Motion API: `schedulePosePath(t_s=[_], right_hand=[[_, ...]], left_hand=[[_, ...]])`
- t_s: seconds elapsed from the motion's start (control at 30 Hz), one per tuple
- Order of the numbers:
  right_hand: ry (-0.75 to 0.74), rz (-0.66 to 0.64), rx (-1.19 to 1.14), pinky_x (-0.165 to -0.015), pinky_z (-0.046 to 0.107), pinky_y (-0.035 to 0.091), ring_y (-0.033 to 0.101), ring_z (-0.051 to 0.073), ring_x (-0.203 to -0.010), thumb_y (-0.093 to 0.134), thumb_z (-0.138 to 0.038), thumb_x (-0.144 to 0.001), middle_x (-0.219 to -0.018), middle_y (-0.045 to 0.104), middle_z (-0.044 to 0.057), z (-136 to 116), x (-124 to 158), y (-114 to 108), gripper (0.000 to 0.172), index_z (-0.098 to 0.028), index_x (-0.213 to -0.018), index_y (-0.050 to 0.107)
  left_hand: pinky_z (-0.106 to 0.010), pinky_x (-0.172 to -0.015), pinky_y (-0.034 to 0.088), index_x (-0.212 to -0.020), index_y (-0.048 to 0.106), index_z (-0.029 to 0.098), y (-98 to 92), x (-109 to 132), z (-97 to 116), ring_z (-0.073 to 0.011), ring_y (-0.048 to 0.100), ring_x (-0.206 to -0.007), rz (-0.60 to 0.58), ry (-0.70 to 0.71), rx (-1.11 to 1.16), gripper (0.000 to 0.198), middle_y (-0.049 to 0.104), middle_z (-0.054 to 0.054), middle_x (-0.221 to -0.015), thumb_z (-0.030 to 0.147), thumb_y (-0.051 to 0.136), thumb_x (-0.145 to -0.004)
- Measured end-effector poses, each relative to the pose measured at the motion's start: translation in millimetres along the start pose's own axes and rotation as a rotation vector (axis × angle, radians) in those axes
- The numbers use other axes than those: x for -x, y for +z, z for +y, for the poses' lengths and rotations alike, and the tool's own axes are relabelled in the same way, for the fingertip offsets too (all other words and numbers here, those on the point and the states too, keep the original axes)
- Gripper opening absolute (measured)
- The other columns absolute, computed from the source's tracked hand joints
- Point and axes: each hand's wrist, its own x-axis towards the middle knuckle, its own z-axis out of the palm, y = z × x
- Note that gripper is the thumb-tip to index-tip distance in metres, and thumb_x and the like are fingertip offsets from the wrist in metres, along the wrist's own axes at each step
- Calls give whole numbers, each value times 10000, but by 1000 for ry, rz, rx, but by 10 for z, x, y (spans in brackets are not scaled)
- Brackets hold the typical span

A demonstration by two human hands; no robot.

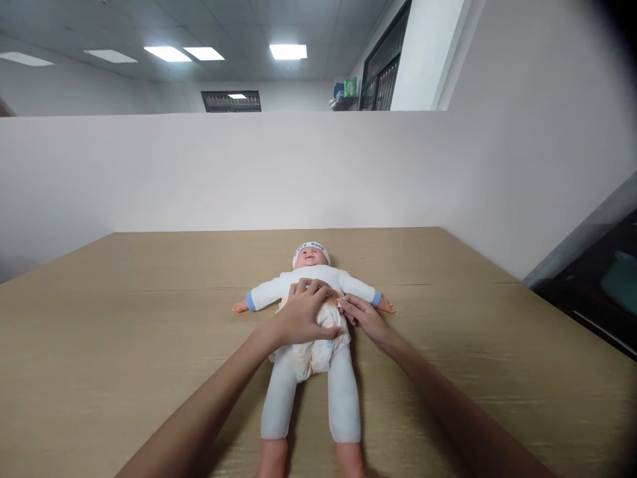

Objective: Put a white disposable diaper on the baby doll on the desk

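Note:
A baby doll [311, 273] in a white cap and white clothes with blue cuffs lies on its back, arms spread and legs toward me. Round its hips sits a white printed diaper [314, 358]. My left hand [308, 312] rests across the diaper's front, fingers and thumb apart. At the diaper's right side, my right hand [363, 315] has thumb and fingers pinched on its edge, near a small white tab. The fingertips partly hide what is pinched. The doll's feet run out of the bottom of the view.
The doll lies on a wide wooden table [149, 372]. A low white partition [249, 172] stands behind the table's far edge. On the right is a white wall [537, 133], with a dark object [592, 279] beside the table.

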Motion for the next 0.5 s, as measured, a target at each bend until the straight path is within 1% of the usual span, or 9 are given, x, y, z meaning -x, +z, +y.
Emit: schedulePosePath(t_s=[0.17, 0.3, 0.4, 0.5], right_hand=[[13, -33, -33, -566, 296, 253, 328, 131, -581, 688, -735, -839, -637, 420, -60, -44, 3, -16, 524, -223, -771, 597], [41, -53, -56, -567, 291, 245, 311, 124, -585, 705, -734, -817, -667, 426, -54, -76, 5, -21, 529, -218, -770, 597], [54, -45, -66, -576, 289, 271, 338, 129, -604, 704, -728, -818, -693, 442, -44, -74, 10, -9, 526, -219, -765, 584], [57, -22, -70, -611, 291, 323, 401, 144, -653, 705, -705, -826, -734, 475, -29, -42, 12, 8, 504, -223, -769, 570]], left_hand=[[-548, -1050, 390, -1236, 592, 249, -5, 7, 16, -356, 454, -1202, -11, -7, -22, 577, 600, -73, -1297, 583, 783, -806], [-549, -1053, 388, -1235, 593, 249, -7, 9, 24, -355, 453, -1203, -15, -8, -29, 564, 599, -72, -1297, 575, 778, -812], [-547, -1051, 389, -1238, 591, 246, -8, 2, 22, -355, 455, -1202, -13, -7, -33, 571, 600, -73, -1288, 571, 782, -809], [-546, -1052, 391, -1261, 583, 253, -9, -3, 20, -356, 457, -1208, -12, -7, -27, 588, 600, -75, -1293, 580, 776, -812]])
